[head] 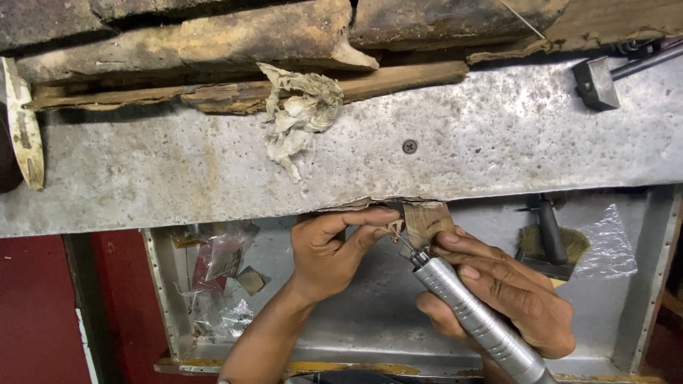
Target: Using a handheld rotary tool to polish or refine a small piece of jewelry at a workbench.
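Fingers of the left hand are pinching a small carved piece against a wooden peg under the tabletop edge, while a silver rotary handpiece is being gripped by the right hand, its bit touching the piece.

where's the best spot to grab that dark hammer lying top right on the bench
Likely the dark metal hammer is best taken by its slim handle, coming from the right. The blocky head lies flat on the grey speckled bench top, and the handle runs up and right toward the frame edge, clear of other things.
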